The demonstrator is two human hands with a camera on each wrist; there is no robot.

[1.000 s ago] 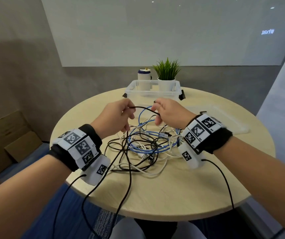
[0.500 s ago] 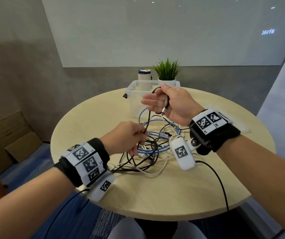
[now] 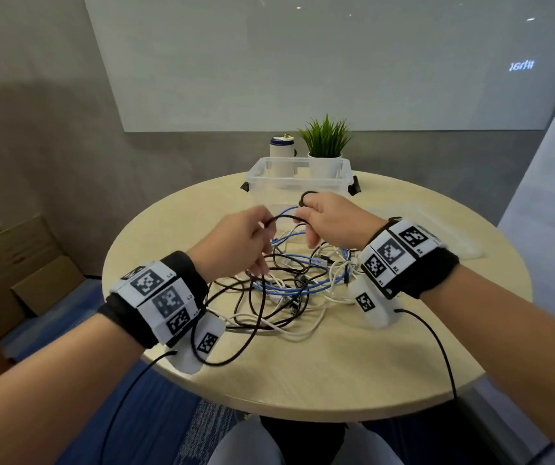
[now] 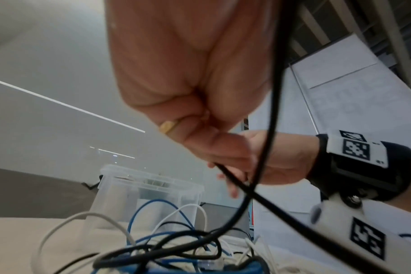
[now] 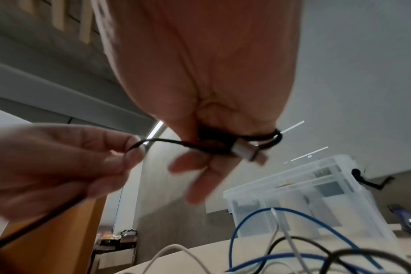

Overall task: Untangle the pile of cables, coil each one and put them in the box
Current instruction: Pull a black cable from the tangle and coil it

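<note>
Right hand raised above the far half of the round table; thumb and forefinger curled round a small loop of the black cable, its silver plug jutting from the grip, the remaining fingers loosely extended. Left hand just beside it, fingertips pinching the same black cable; a short span runs between the two hands, the rest drops to the table and sweeps out toward the near left edge. Pile of cables, black, white and blue, tangled at the table's centre under both hands. Clear plastic box at the far edge, lid off; whether anything lies inside it cannot be told. Potted plant and a white cylinder behind the box.
</note>
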